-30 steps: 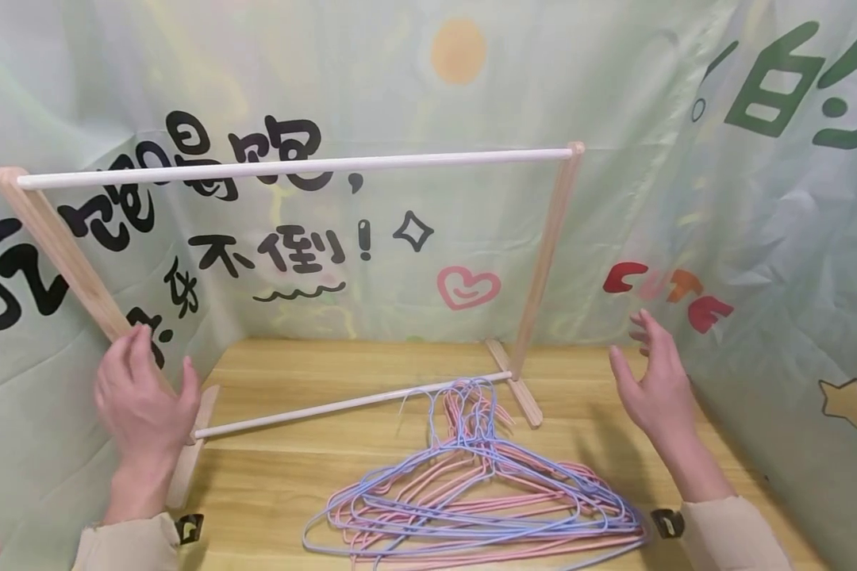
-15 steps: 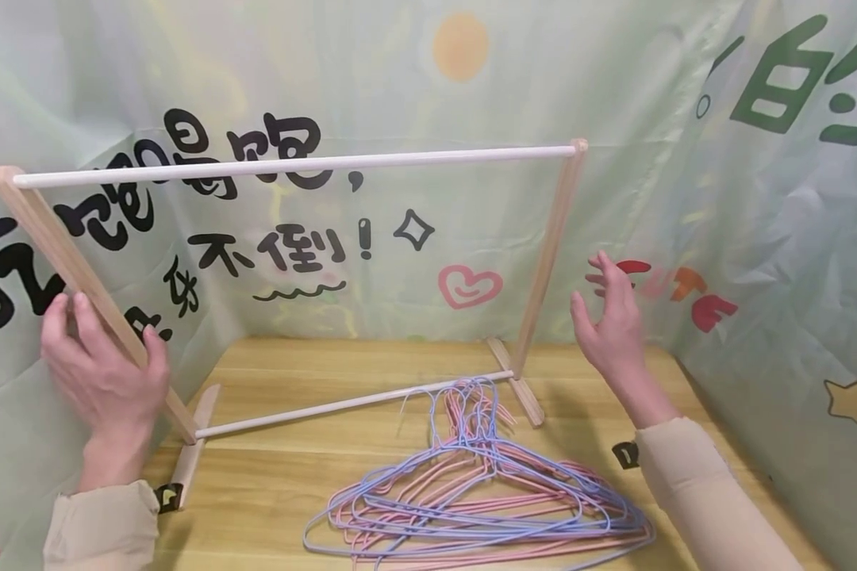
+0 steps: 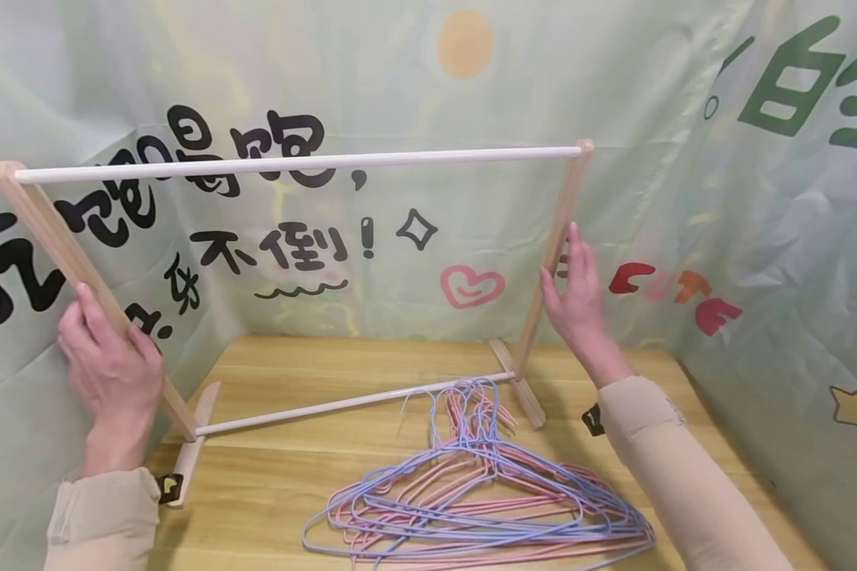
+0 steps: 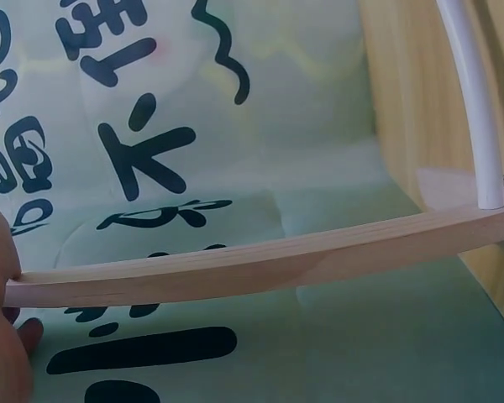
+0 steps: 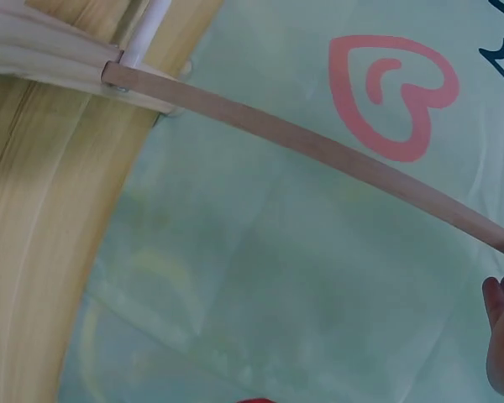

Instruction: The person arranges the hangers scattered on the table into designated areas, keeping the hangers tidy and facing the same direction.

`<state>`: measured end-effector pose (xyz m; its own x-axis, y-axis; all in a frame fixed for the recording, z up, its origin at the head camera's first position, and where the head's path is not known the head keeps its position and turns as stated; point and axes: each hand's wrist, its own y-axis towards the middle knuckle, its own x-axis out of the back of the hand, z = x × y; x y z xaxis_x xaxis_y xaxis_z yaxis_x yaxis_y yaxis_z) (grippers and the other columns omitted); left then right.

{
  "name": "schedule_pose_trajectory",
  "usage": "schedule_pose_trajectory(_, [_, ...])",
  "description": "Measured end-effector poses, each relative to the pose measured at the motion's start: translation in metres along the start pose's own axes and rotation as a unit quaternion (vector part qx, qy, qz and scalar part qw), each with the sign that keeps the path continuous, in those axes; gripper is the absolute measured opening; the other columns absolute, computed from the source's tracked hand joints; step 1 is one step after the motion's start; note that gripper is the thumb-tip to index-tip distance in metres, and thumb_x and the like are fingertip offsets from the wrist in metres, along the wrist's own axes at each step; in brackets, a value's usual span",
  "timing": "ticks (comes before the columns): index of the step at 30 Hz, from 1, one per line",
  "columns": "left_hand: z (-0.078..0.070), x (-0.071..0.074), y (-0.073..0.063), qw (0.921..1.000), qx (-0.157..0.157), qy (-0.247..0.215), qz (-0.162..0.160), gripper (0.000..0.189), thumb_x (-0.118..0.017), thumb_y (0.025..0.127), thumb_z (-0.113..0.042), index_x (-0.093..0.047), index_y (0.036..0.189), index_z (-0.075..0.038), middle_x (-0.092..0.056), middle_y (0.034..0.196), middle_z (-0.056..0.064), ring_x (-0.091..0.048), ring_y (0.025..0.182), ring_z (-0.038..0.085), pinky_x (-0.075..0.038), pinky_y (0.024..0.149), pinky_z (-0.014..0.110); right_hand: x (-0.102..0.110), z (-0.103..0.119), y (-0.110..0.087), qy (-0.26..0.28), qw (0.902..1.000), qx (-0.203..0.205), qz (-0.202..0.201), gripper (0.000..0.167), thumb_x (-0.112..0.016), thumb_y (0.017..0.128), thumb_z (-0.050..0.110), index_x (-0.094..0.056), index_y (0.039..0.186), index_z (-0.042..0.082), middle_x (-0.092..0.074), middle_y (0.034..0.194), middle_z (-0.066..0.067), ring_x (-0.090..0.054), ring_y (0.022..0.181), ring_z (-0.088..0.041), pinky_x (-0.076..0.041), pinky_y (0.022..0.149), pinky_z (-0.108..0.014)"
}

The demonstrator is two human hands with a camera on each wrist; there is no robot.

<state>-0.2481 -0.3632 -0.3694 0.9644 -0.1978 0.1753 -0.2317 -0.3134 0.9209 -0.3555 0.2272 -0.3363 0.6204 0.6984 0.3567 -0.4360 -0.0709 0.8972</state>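
A small clothes rack of pale wood and white rods stands on the table in the head view, its top rod (image 3: 300, 164) spanning the two side posts. My left hand (image 3: 110, 365) holds the left post (image 3: 71, 246), thumb on one side and fingers on the other. The left wrist view shows that post (image 4: 260, 264) between fingers at the frame's edge. At the right post (image 3: 563, 206) my right hand (image 3: 578, 293) has straight fingers. In the right wrist view a gap shows between its fingertips (image 5: 492, 298) and the post (image 5: 319, 151).
A pile of blue and pink wire hangers (image 3: 464, 507) lies in front of the rack, hooks overlapping the lower rod (image 3: 328, 408). Wooden feet (image 3: 521, 388) rest on the table (image 3: 257, 492). Printed cloth walls (image 3: 400, 103) enclose the back and sides.
My right hand has moved left and up to the right post. The left hand has shifted outward and up along the left post. Rack and hangers stay nearly in place.
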Motion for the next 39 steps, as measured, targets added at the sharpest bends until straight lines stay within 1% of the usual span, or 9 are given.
schedule_pose_trajectory(6, [-0.001, 0.0, -0.001, 0.9998, 0.013, -0.007, 0.012, 0.06, -0.05, 0.102, -0.01, -0.035, 0.16, -0.004, -0.046, 0.14, 0.034, -0.046, 0.125, 0.053, -0.042, 0.098, 0.068, -0.008, -0.003, -0.001, -0.013, 0.9998, -0.011, 0.011, 0.076, -0.06, 0.101, -0.002, -0.019, 0.165, 0.006, -0.047, 0.137, -0.031, -0.064, 0.093, -0.043, -0.06, 0.08, -0.057])
schedule_pose_trajectory(8, [-0.001, 0.0, -0.001, 0.9998, 0.013, -0.013, 0.01, 0.06, -0.05, 0.102, -0.011, -0.035, 0.159, -0.003, -0.046, 0.14, 0.033, -0.045, 0.126, 0.054, -0.04, 0.103, 0.066, -0.009, -0.004, 0.0, -0.019, 0.9997, -0.006, 0.014, 0.076, -0.058, 0.102, -0.001, -0.017, 0.165, 0.006, -0.048, 0.136, -0.031, -0.063, 0.089, -0.044, -0.061, 0.075, -0.056])
schedule_pose_trajectory(11, [-0.002, -0.002, 0.0, 0.9997, 0.015, -0.017, 0.002, 0.06, -0.051, 0.102, -0.011, -0.035, 0.159, -0.003, -0.046, 0.139, 0.033, -0.045, 0.126, 0.053, -0.04, 0.104, 0.066, -0.009, -0.003, 0.001, -0.03, 0.9994, -0.001, 0.017, 0.076, -0.058, 0.103, 0.0, -0.016, 0.166, 0.006, -0.049, 0.134, -0.029, -0.059, 0.083, -0.04, -0.06, 0.067, -0.053])
schedule_pose_trajectory(15, [-0.003, -0.004, 0.002, 0.9998, 0.012, -0.017, -0.002, 0.059, -0.052, 0.102, -0.013, -0.037, 0.158, -0.004, -0.048, 0.133, 0.035, -0.047, 0.121, 0.054, -0.041, 0.097, 0.068, -0.008, -0.004, 0.001, -0.046, 0.9989, 0.003, 0.011, 0.075, -0.058, 0.102, -0.001, -0.018, 0.165, 0.004, -0.05, 0.135, -0.028, -0.055, 0.075, -0.035, -0.055, 0.059, -0.049])
schedule_pose_trajectory(20, [-0.006, -0.008, 0.004, 0.9997, 0.001, -0.012, 0.022, 0.059, -0.054, 0.101, -0.012, -0.036, 0.157, -0.006, -0.048, 0.128, 0.036, -0.048, 0.115, 0.055, -0.04, 0.087, 0.069, -0.005, -0.007, -0.001, -0.058, 0.9983, 0.005, -0.005, 0.074, -0.059, 0.1, -0.006, -0.023, 0.163, 0.002, -0.052, 0.139, -0.029, -0.057, 0.07, -0.037, -0.051, 0.056, -0.048])
schedule_pose_trajectory(28, [-0.022, -0.018, 0.004, 0.9971, 0.016, 0.001, 0.075, 0.061, -0.052, 0.104, -0.008, -0.029, 0.161, -0.012, -0.046, 0.133, 0.029, -0.051, 0.112, 0.049, -0.041, 0.066, 0.062, 0.01, -0.016, -0.003, -0.08, 0.9964, -0.004, -0.027, 0.076, -0.062, 0.099, -0.003, -0.024, 0.164, 0.006, -0.058, 0.134, -0.03, -0.07, 0.083, -0.046, -0.056, 0.062, -0.055])
schedule_pose_trajectory(32, [-0.031, -0.027, 0.006, 0.9962, 0.011, -0.014, 0.086, 0.062, -0.051, 0.105, -0.007, -0.027, 0.161, -0.011, -0.046, 0.133, 0.03, -0.05, 0.11, 0.05, -0.044, 0.07, 0.062, 0.018, -0.023, -0.004, -0.09, 0.9954, -0.018, -0.028, 0.076, -0.062, 0.1, -0.001, -0.023, 0.165, 0.008, -0.058, 0.136, -0.031, -0.07, 0.086, -0.048, -0.056, 0.067, -0.058])
schedule_pose_trajectory(35, [-0.036, -0.035, 0.006, 0.9949, 0.01, -0.027, 0.097, 0.063, -0.051, 0.104, -0.005, -0.026, 0.162, -0.011, -0.045, 0.132, 0.03, -0.05, 0.109, 0.05, -0.044, 0.072, 0.061, 0.024, -0.026, -0.007, -0.094, 0.9942, -0.043, -0.028, 0.076, -0.062, 0.101, 0.001, -0.023, 0.165, 0.01, -0.057, 0.137, -0.031, -0.07, 0.087, -0.05, -0.056, 0.07, -0.06])
schedule_pose_trajectory(39, [-0.043, -0.048, 0.004, 0.9926, 0.004, -0.036, 0.116, 0.065, -0.052, 0.104, -0.005, -0.024, 0.163, -0.012, -0.045, 0.134, 0.028, -0.05, 0.108, 0.05, -0.045, 0.07, 0.061, 0.034, -0.035, -0.011, -0.102, 0.9923, -0.058, -0.039, 0.075, -0.061, 0.101, 0.002, -0.024, 0.165, 0.009, -0.06, 0.127, -0.034, -0.068, 0.086, -0.051, -0.054, 0.074, -0.063])
